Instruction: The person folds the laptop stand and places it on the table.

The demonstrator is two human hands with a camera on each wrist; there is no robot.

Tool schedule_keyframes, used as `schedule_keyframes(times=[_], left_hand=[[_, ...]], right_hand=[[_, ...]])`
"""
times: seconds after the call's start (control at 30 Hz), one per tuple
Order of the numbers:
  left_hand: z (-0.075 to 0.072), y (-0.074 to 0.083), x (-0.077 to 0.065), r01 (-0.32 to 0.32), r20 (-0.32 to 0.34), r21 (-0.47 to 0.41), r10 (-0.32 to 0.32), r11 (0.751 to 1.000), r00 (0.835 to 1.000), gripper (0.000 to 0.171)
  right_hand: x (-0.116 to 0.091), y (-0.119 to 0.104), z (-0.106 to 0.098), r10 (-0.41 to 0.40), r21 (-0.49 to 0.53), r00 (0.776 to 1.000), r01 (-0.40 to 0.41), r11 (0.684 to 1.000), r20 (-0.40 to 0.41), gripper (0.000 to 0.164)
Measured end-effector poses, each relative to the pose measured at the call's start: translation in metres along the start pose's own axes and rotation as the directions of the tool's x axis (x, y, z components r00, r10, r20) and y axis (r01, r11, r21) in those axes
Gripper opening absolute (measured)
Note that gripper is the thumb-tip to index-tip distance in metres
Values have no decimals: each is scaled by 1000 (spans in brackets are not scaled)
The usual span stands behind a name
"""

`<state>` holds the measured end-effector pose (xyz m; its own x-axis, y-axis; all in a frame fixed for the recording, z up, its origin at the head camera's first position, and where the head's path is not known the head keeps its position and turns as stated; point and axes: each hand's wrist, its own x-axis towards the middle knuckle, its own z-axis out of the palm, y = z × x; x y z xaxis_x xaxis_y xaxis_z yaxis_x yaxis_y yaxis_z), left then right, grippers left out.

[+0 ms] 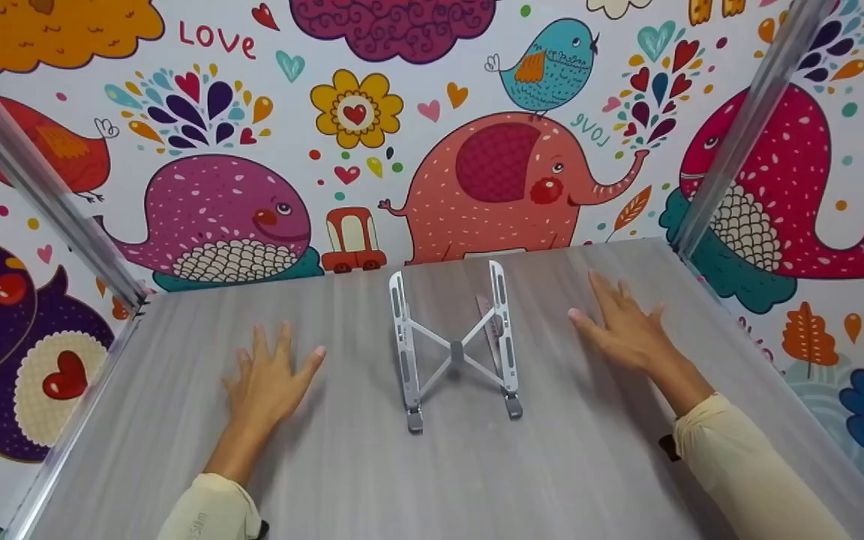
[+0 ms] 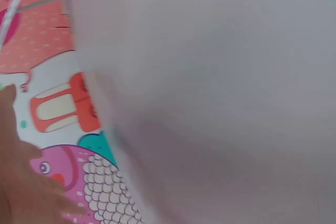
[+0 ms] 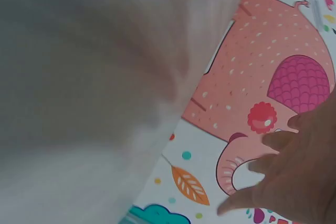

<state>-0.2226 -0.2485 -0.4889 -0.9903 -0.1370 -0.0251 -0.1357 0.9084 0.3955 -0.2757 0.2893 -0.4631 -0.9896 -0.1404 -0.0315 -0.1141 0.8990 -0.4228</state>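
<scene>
On the left we see a rail [image 1: 53,191] standing before the patterned wall [image 1: 361,45]. Next we find the left hand [image 1: 271,382] over the table [image 1: 469,487], released, its fingers spread. In the middle we see the stand [image 1: 457,351], unfolded on the table between the hands and apart from both, its two side bars joined by crossed struts. Further right we see the right hand [image 1: 627,330], also released, fingers extended, then a second rail [image 1: 751,124].
</scene>
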Motion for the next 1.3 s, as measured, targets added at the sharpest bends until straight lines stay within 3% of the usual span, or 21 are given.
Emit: schedule_keyframes(times=[0.13,0.27,0.37,0.57,0.63,0.7,0.87,0.97,1.1,1.3], left_hand=[[-2,13,-5,10,121,-222,17,975,993,98],[1,27,-8,-14,112,-421,67,907,992,82],[8,39,-10,1,95,-543,60,840,994,69],[22,65,-8,113,146,-743,-6,660,989,53],[27,75,-7,123,153,-768,-6,628,988,50],[31,84,-5,112,142,-783,0,612,990,49],[41,102,1,93,119,-780,1,619,993,47],[47,107,3,112,138,-779,-6,617,990,47],[53,112,7,142,164,-791,-17,595,986,47],[59,114,11,94,118,-802,1,590,993,47]], right_hand=[[-1,-7,4,11,120,999,-16,993,38,95],[0,-18,12,-28,220,1000,26,975,4,85],[1,-29,19,-30,335,999,38,941,-29,78],[3,-54,33,54,505,998,-26,862,-39,79],[5,-60,37,75,541,996,-40,840,-44,75],[8,-66,40,86,572,995,-43,819,-48,68],[17,-78,52,75,613,996,-30,790,-48,61],[23,-83,60,48,611,996,8,792,-75,57],[28,-86,66,9,604,994,57,795,-105,51],[34,-86,73,-35,614,995,87,785,-97,57]])
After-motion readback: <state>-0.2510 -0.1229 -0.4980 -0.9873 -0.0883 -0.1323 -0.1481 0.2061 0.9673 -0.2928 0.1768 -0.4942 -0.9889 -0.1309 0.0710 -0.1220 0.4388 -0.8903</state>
